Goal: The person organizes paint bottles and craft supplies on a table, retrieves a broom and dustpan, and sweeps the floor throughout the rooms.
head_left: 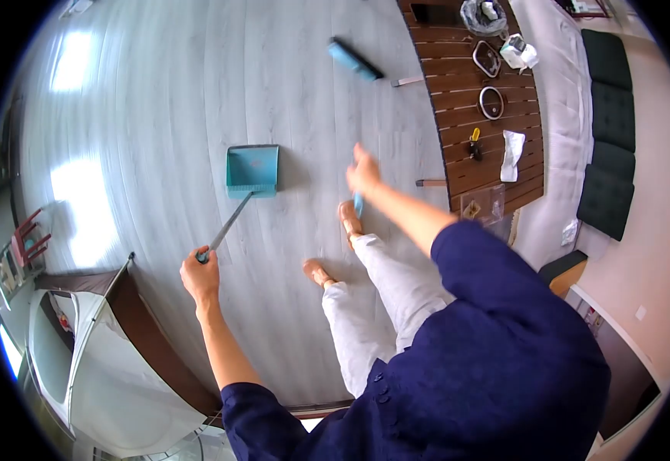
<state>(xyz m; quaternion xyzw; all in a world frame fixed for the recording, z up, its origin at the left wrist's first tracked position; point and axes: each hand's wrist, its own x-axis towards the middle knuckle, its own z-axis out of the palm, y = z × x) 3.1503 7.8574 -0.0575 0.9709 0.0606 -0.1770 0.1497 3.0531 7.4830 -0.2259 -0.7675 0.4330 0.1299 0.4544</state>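
A teal dustpan [253, 170] rests on the grey floor left of centre, its open side facing away from me. My left hand [200, 274] is closed round the top end of its long grey handle. Farther off, near the wooden table, is a broom head [355, 60] with blue and black parts, blurred. My right hand [363, 170] is closed, thumb side up, above my foot; a short light blue handle end [358, 204] sticks out below it. The shaft between this hand and the broom head cannot be made out.
A slatted wooden table [458, 104] on the right holds a round mirror-like item, tissues, a lined bowl and small things. Behind it stands a pale sofa [561, 100] with dark cushions. At the lower left is a white and brown tent-like enclosure [131, 369]. My feet are near the centre.
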